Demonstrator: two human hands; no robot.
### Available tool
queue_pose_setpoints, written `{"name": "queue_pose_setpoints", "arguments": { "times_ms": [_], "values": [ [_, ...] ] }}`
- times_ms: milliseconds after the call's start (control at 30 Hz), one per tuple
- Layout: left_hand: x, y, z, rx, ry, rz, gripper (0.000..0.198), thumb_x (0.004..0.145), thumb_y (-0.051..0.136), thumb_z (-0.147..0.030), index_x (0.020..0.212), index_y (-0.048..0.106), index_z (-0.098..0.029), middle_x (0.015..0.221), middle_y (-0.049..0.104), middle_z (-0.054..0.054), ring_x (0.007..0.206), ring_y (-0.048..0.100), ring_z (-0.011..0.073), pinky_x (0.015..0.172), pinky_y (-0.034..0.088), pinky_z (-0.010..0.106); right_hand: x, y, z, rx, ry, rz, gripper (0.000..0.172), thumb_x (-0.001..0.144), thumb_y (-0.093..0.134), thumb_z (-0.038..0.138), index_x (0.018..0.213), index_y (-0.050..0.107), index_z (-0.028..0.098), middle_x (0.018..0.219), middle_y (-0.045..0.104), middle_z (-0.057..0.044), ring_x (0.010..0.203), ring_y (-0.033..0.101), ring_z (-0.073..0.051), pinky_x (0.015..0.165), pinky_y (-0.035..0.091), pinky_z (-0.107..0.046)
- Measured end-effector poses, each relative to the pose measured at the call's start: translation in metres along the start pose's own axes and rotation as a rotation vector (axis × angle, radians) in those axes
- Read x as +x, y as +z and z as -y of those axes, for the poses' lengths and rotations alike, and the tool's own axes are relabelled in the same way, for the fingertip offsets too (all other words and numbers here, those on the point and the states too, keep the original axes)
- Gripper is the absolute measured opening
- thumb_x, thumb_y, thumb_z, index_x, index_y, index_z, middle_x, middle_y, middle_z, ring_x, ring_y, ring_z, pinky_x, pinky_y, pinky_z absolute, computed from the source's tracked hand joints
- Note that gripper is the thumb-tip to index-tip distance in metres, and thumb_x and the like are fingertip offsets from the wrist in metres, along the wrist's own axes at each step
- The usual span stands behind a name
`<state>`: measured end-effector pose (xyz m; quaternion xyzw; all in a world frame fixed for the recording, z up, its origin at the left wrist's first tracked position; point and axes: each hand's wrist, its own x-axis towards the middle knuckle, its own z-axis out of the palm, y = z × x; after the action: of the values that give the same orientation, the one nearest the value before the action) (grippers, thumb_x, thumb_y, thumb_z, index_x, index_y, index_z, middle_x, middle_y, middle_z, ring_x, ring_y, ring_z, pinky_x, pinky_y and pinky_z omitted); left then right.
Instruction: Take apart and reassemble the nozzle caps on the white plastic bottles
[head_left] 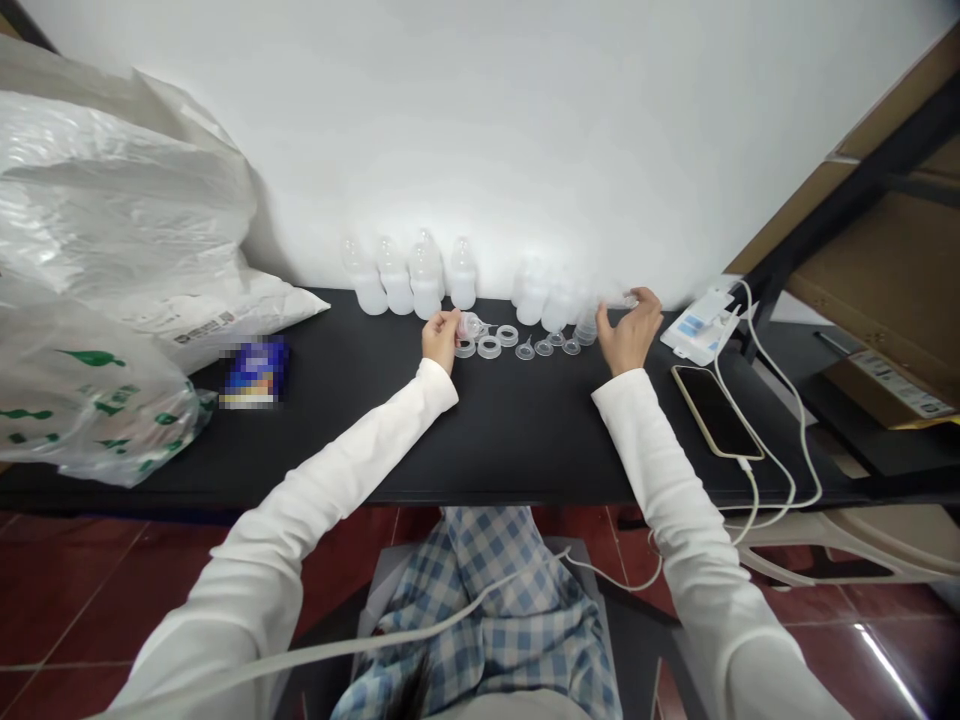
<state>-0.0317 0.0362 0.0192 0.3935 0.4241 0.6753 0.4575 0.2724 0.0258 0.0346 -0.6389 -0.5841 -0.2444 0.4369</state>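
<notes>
My left hand (441,338) pinches a small clear teat piece (471,325) with a pinkish tint, just above several white rings (489,347) on the black table. My right hand (631,328) is closed around a clear cap (616,303) at the right end of the back row, beside a stack of clear pieces (586,328). Between the hands lie several loose clear teats (544,347). Capped white bottles (427,282) stand at the back left, and more white bottles (532,295), blurred, stand right of centre.
Large white plastic bags (120,220) fill the left of the black table (525,450), with a blue packet (257,372) beside them. At the right lie a phone (718,412) with a white cable and a white-and-blue package (701,325). Cardboard boxes (885,270) stand beyond.
</notes>
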Motion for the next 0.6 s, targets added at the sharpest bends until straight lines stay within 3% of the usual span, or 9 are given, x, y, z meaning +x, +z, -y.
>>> {"name": "queue_pose_setpoints", "arguments": {
  "times_ms": [300,433,600],
  "values": [
    [-0.005,0.004,0.000,0.011,-0.023,0.050,0.040,0.082,0.075,-0.039,0.058,0.051,-0.018,0.051,0.049,-0.006,0.042,0.040,0.0046,0.044,0.032,0.020,-0.005,0.009,-0.002,-0.065,-0.014,0.174,0.053,0.098,0.042,0.050,0.140,0.056,0.020,0.109,0.061,-0.017,0.102,0.054,-0.030,0.092,0.043,-0.052],
    [-0.006,0.004,-0.002,0.001,-0.037,0.074,0.040,0.084,0.073,-0.039,0.059,0.050,-0.018,0.053,0.049,-0.005,0.044,0.041,0.0052,0.044,0.033,0.020,-0.005,0.009,-0.001,-0.064,0.005,0.145,0.051,0.100,0.036,0.048,0.141,0.057,0.024,0.118,0.057,-0.017,0.108,0.053,-0.031,0.094,0.041,-0.053],
    [-0.010,0.006,-0.005,-0.032,-0.006,0.131,0.038,0.079,0.077,-0.045,0.064,0.057,-0.017,0.061,0.056,-0.003,0.055,0.051,0.0073,0.049,0.041,0.019,-0.009,-0.001,0.018,-0.021,-0.015,0.126,0.055,0.100,0.035,0.044,0.152,0.043,0.025,0.133,0.049,-0.018,0.117,0.050,-0.033,0.098,0.039,-0.056]
  ]
}}
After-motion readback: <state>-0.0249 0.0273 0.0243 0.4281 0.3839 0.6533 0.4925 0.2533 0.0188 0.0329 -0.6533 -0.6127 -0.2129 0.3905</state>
